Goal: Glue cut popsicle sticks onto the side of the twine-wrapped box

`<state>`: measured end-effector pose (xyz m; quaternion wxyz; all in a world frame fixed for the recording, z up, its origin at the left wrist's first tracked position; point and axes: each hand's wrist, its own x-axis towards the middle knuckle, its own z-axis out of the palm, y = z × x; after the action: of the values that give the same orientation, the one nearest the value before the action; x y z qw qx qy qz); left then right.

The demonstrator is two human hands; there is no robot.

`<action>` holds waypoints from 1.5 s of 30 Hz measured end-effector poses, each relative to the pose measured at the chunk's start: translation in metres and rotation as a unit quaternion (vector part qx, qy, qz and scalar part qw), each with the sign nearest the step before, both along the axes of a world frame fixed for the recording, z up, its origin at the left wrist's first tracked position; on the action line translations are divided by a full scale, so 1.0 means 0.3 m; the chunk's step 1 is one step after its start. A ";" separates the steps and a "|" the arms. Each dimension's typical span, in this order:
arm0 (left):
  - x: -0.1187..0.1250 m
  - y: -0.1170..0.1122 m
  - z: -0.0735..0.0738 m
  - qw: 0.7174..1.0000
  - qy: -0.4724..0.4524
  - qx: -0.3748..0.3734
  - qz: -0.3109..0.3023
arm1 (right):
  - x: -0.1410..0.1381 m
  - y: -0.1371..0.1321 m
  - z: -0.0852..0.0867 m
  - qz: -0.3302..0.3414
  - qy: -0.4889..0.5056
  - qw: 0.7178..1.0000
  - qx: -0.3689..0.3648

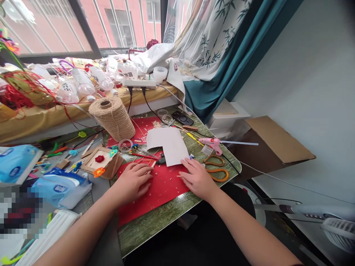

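Green table [166, 218]. Red mat [163, 190] lies under both hands. Left hand [133, 181] is flat, palm down, fingers loose, gripping nothing. Right hand [197, 180] is likewise flat and empty, its fingertips touching the near edge of the white card [168, 144] just beyond. Twine spool [113, 118] well beyond left hand. Orange scissors [217, 169] just outside right hand.

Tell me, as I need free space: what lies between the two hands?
Head view: only red mat, flecked with small scraps, between left hand and right hand.
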<state>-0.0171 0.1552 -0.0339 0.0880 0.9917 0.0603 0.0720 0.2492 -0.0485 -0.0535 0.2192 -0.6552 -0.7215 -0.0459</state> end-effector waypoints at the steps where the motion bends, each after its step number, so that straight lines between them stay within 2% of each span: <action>1: -0.004 -0.001 0.004 1.000 -0.001 0.000 0.003 | -0.009 0.034 -0.006 0.002 -0.015 1.000 -0.001; 5: -0.019 -0.023 0.014 1.000 -0.021 -0.009 -0.005 | 0.009 0.127 -0.029 0.002 -0.075 0.997 0.001; 8: -0.040 -0.052 0.028 0.999 -0.044 -0.017 -0.014 | 0.026 0.128 -0.023 0.021 -0.096 0.995 0.035; 11: -0.078 -0.091 0.058 0.997 -0.076 -0.025 -0.011 | -0.009 0.061 -0.004 0.079 -0.094 0.990 0.075; 14: -0.112 -0.138 0.085 0.993 -0.109 -0.035 -0.018 | -0.080 -0.042 0.005 0.188 -0.109 0.974 0.065; 16: -0.113 -0.164 0.076 0.993 -0.105 -0.037 -0.040 | -0.115 -0.102 -0.004 0.252 -0.113 0.960 0.041; 18: -0.099 -0.182 0.037 0.994 -0.064 -0.043 -0.074 | -0.131 -0.140 -0.019 0.275 -0.086 0.958 0.015; 21: -0.072 -0.192 -0.038 0.994 -0.017 -0.049 -0.094 | -0.136 -0.158 -0.028 0.255 0.028 0.967 -0.005; 23: -0.060 -0.190 -0.070 0.994 -0.002 -0.057 -0.096 | -0.141 -0.148 -0.013 0.179 0.130 0.975 -0.016; 26: -0.058 -0.181 -0.080 0.993 0.005 -0.076 -0.088 | -0.164 -0.103 0.024 0.021 0.228 0.969 -0.095; 28: -0.065 -0.177 -0.080 0.994 -0.003 -0.087 -0.068 | -0.187 -0.054 0.042 -0.041 0.243 0.955 -0.167; 29: -0.068 -0.177 -0.083 0.994 -0.013 -0.093 -0.053 | -0.199 -0.026 0.047 -0.050 0.239 0.950 -0.194; 35: -0.086 -0.178 -0.128 0.988 -0.053 -0.147 -0.002 | -0.238 0.131 0.042 0.016 0.117 0.952 -0.283; 40: -0.093 -0.164 -0.137 0.982 -0.055 -0.179 0.014 | -0.233 0.205 0.071 0.056 -0.022 0.924 -0.378; 45: -0.094 -0.167 -0.140 0.976 -0.062 -0.210 0.016 | -0.220 0.219 0.116 0.110 -0.127 0.889 -0.425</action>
<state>-0.0453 0.1052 -0.0758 0.2963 0.9437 0.0840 0.1205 0.1832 0.0172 -0.0186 -0.1704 -0.5906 -0.7611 0.2069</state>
